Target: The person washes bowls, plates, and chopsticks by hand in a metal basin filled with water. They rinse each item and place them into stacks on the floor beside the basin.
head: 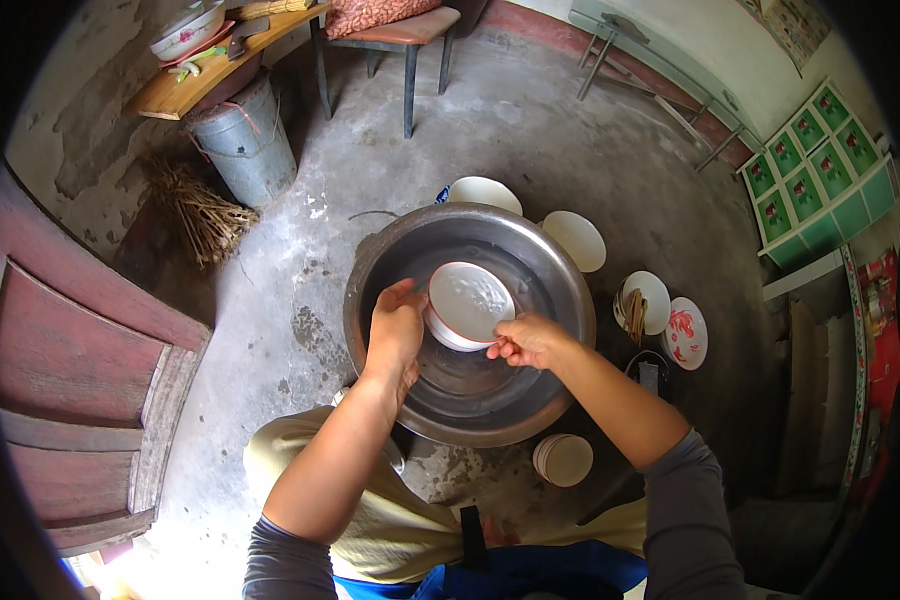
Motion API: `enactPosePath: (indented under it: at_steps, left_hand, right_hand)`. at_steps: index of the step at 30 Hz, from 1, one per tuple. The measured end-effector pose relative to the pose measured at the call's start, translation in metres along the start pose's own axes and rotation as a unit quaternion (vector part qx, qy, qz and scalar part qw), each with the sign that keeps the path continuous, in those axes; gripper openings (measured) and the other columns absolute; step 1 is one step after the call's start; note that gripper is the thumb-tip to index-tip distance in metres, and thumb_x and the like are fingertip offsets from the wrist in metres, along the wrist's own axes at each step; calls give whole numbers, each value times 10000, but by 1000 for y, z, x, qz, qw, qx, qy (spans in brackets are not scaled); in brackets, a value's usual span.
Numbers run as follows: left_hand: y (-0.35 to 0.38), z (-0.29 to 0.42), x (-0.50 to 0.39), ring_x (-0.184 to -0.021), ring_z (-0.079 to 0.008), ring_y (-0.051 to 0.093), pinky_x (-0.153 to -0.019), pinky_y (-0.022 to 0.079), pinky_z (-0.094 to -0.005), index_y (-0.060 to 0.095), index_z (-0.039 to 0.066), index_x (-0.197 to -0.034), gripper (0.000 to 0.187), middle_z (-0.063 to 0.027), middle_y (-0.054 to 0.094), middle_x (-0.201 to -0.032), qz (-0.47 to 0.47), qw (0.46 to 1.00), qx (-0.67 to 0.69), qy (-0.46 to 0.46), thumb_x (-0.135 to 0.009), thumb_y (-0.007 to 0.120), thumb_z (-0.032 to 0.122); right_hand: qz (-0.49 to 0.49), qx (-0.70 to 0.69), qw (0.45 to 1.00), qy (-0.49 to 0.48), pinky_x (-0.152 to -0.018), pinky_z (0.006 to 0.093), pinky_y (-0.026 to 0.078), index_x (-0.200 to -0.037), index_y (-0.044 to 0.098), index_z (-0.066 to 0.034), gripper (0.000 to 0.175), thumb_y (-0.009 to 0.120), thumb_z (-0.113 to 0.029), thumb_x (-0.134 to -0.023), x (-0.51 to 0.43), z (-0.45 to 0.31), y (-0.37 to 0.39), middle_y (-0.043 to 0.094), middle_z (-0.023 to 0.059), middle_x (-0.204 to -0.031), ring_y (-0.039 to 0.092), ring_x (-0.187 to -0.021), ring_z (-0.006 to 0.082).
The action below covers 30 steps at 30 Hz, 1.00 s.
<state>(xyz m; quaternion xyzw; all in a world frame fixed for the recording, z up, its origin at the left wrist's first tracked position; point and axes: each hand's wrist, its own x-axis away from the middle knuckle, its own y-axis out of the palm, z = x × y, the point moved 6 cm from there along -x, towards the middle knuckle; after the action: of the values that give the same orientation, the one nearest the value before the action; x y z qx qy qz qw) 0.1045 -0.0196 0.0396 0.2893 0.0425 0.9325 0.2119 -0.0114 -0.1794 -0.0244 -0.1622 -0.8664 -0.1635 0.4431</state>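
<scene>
Between my two hands is a white bowl (466,304) with a red rim and rippling water inside. My left hand (397,330) grips its left side. On the lower right rim, my right hand (523,341) pinches the edge between thumb and fingers. The bowl is over a wide metal basin (469,436) on the floor, which has water in it. Whether the bowl's base touches the basin's bottom is hidden.
Around the basin stand white bowls (574,241), a bowl with chopsticks (649,300), a red-patterned bowl (685,334) and stacked bowls (564,460). A metal bucket (244,142), a wooden board (166,100) with a cleaver (246,37), and a chair (412,30) are farther back. A wooden door (82,360) is at left.
</scene>
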Motion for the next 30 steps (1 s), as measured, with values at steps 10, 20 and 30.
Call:
enactPosePath:
  at_steps: [10,20,30]
  left_hand:
    - [22,-5,-1,-1127,-201,489,-931,406,-302,383,-28,-1313,549,-139,507,-1236,-114,985,46,125,-852,639,126]
    - [39,-53,-1,-794,-228,636,-637,549,-300,529,-24,-1115,267,-120,610,-991,-145,965,189,-113,-863,580,48]
    - [23,-57,-16,-841,-168,632,-665,543,-289,547,11,-1093,214,-105,632,-986,-43,990,106,-78,-891,566,76]
  right_hand:
    - [65,-121,966,-218,-546,234,500,-1048,569,-44,215,598,-184,-888,20,4,36,642,104,-852,579,-601,100]
    - [194,34,891,-409,-470,294,531,-1154,361,55,348,498,-56,-853,59,-25,35,608,196,-873,632,-552,197]
    - [332,387,759,-405,-674,498,476,-1269,299,-16,480,501,-93,-840,95,-43,28,601,302,-823,594,-749,457]
